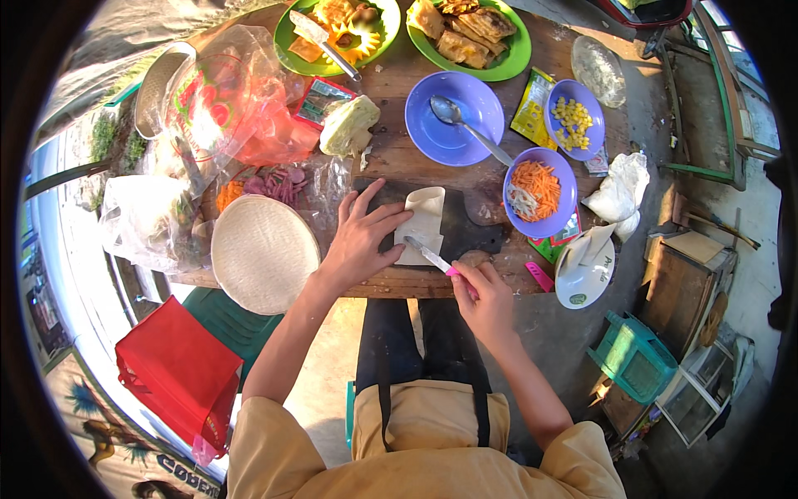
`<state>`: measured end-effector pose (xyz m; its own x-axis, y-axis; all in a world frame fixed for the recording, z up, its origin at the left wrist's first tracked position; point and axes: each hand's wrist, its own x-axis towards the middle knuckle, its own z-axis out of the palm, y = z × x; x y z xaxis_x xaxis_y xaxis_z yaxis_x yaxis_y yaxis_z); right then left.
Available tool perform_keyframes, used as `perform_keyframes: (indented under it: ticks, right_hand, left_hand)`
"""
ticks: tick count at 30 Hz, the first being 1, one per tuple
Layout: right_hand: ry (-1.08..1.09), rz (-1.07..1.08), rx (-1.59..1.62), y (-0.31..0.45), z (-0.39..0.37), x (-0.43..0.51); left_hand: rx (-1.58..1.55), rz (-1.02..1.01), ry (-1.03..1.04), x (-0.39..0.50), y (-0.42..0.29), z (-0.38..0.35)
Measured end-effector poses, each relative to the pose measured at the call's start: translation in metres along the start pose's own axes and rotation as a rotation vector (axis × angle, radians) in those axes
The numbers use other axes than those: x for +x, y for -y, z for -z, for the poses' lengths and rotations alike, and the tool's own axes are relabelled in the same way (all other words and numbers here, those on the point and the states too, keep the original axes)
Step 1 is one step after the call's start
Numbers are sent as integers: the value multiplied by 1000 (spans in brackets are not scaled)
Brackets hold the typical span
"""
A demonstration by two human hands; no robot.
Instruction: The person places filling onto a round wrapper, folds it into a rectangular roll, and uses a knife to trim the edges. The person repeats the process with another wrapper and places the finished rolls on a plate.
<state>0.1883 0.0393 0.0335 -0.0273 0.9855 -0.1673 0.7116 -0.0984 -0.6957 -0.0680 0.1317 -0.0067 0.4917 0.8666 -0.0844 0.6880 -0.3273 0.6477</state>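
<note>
A partly rolled strip of pale wrapper sheet (pixel 426 215) lies on a dark cutting board (pixel 464 218). My left hand (pixel 368 237) rests at the strip's left edge with fingers spread; whether it pinches the edge cannot be told. In my right hand (pixel 483 299) is a small knife with a pink handle (pixel 466 285), its whitish-smeared blade touching the strip's lower part. A stack of round pale wrapper sheets (pixel 265 252) sits left of my left forearm. Right of the board stands a purple bowl of shredded carrot and a white shredded food (pixel 539 190).
Beyond the board are a purple bowl with a spoon (pixel 452 137) and green plates of fried food (pixel 467 72). Diced yellow food fills another bowl (pixel 570 123). Plastic bags (pixel 218 112) crowd the left. A white dish with folded sheets (pixel 583 280) stands at the right edge.
</note>
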Motion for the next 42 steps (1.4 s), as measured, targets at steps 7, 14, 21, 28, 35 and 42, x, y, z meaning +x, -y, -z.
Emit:
perform_keyframes:
  ticks: [7, 14, 21, 28, 35, 42]
  right_hand:
    - [-97, -52, -78, -7, 12, 1]
    - [-53, 14, -95, 8, -5, 2]
    - [-116, -14, -193, 3, 8, 0]
    - [-71, -16, -96, 10, -12, 0]
    - [-179, -50, -211, -8, 20, -5]
    - [-69, 38, -133, 5, 17, -8]
  left_hand:
    - [-6, 2, 5, -2, 2, -1]
    - [-1, -2, -4, -1, 2, -2]
    - [1, -2, -13, -1, 2, -3]
    - [8, 9, -9, -1, 1, -3]
    - [6, 6, -13, -1, 0, -3]
    - [9, 18, -2, 1, -2, -1]
